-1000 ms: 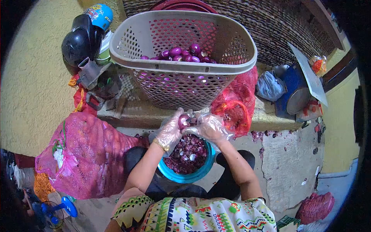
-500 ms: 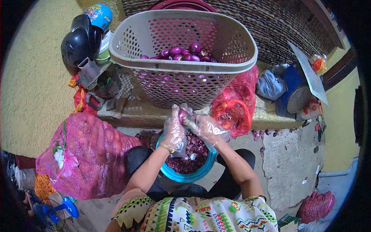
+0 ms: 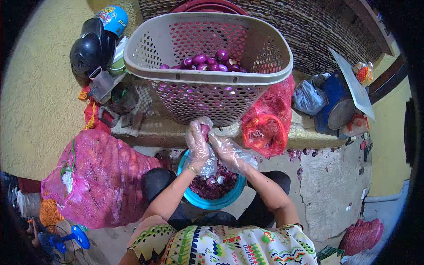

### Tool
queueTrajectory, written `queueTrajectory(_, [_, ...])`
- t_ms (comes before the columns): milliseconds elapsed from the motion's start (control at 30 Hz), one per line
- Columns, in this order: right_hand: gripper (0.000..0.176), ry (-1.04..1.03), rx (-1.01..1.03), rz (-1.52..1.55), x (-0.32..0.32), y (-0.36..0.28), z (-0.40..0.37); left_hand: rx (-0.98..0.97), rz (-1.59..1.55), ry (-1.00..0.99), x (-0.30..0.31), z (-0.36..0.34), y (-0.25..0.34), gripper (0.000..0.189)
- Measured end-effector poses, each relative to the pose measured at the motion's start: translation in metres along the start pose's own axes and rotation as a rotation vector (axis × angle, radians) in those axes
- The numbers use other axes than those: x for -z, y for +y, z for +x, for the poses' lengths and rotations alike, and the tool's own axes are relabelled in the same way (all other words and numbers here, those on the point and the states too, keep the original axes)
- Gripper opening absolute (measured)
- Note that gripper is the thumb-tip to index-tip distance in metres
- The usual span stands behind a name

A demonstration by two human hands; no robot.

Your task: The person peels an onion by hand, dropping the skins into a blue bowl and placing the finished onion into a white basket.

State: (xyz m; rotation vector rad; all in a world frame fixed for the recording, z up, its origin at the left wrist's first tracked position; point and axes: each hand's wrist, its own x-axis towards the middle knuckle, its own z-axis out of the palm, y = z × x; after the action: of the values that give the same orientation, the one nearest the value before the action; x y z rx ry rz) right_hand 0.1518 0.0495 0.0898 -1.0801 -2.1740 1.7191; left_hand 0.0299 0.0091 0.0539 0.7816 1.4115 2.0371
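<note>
Clear plastic gloves cover both of my hands. My left hand (image 3: 199, 145) is closed round a red onion (image 3: 205, 131), just in front of the tall basket. Close on its right, my right hand (image 3: 229, 152) has its fingers bent together near the onion; what they grip, if anything, is hidden. Below both hands stands a blue basin (image 3: 207, 205) with dark red onion skins (image 3: 212, 187) and a few pale scraps in it. Peeled purple onions (image 3: 201, 59) lie inside the beige perforated basket (image 3: 238, 78).
A big pink mesh sack (image 3: 106, 176) full of onions stands at left. Beside the basket, a red mesh bag (image 3: 265, 132) hangs over the ledge (image 3: 309, 140). Helmets (image 3: 90, 51) are at upper left, a blue container (image 3: 333, 104) at right. Skins litter the floor.
My left hand has turned and wrapped further round the onion, covering more of it. My right hand has shifted slightly down, with its fingers now lower beside the onion.
</note>
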Motion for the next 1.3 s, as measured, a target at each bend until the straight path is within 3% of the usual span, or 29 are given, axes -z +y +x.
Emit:
queueTrajectory(167, [0.051, 0.001, 0.093, 0.080, -0.014, 0.029, 0.007, -0.090, 0.062, -0.022, 0.012, -0.005, 0.000, 0.044])
queueTrajectory(233, [0.048, 0.103, 0.259, -0.356, -0.013, 0.011, -0.005, -0.173, 0.608, 0.043, 0.026, -0.006, -0.009, 0.048])
queueTrajectory(267, [0.049, 0.095, 0.067, -0.178, -0.005, -0.009, -0.007, 0.054, 0.644, 0.102, 0.030, 0.001, -0.011, 0.058])
queueTrajectory(300, [0.049, 0.091, 0.071, -0.182, 0.003, -0.030, -0.015, 0.191, 0.238, 0.156, 0.040, 0.017, -0.032, 0.055])
queueTrajectory(367, [0.056, 0.082, -0.071, -0.174, 0.017, -0.050, -0.026, 0.311, -0.222, 0.195, 0.019, 0.019, 0.029, 0.057])
queueTrajectory(400, [0.061, 0.039, 0.011, -0.238, 0.024, -0.045, -0.025, 0.310, -0.221, 0.194, 0.021, 0.020, 0.036, 0.057])
queueTrajectory(433, [0.061, 0.038, 0.011, -0.237, 0.028, -0.036, -0.022, 0.452, -0.339, 0.164, 0.028, 0.023, 0.042, 0.054])
queueTrajectory(467, [0.062, 0.044, 0.082, -0.429, 0.031, -0.026, -0.018, 0.595, -0.456, 0.135, 0.035, 0.024, 0.044, 0.051])
queueTrajectory(500, [0.062, 0.049, 0.154, -0.621, 0.032, -0.022, -0.015, 0.594, -0.456, 0.139, 0.041, 0.027, 0.040, 0.051])
queueTrajectory(567, [0.065, 0.015, 0.107, -0.522, 0.031, -0.016, -0.015, 0.745, -0.708, 0.125, 0.050, 0.030, 0.026, 0.046])
queueTrajectory(600, [0.066, 0.011, 0.194, -0.633, 0.030, -0.017, -0.018, 0.758, -0.754, 0.071, 0.050, 0.029, 0.029, 0.044])
queueTrajectory(633, [0.067, 0.007, 0.282, -0.743, 0.029, -0.020, -0.021, 0.758, -0.756, 0.073, 0.050, 0.030, 0.027, 0.044])
queueTrajectory(800, [0.067, -0.069, 0.287, -0.848, 0.030, -0.020, -0.020, 0.829, -0.806, -0.045, 0.052, 0.030, 0.021, 0.035])
queueTrajectory(900, [0.061, -0.073, 0.226, -0.737, 0.028, -0.018, -0.018, 0.770, -0.723, -0.093, 0.055, 0.030, 0.019, 0.031])
queueTrajectory(967, [0.058, 0.070, 0.290, -0.500, 0.027, -0.012, -0.016, 0.763, -0.699, -0.089, 0.054, 0.028, 0.020, 0.033])
queueTrajectory(1133, [0.060, 0.143, 0.286, -0.462, 0.022, -0.022, -0.015, 0.853, -0.624, 0.003, 0.040, 0.023, 0.029, 0.037])
queueTrajectory(1300, [0.061, 0.206, 0.210, -0.364, 0.026, -0.025, -0.010, 0.754, -0.612, -0.131, 0.034, 0.021, 0.020, 0.045])
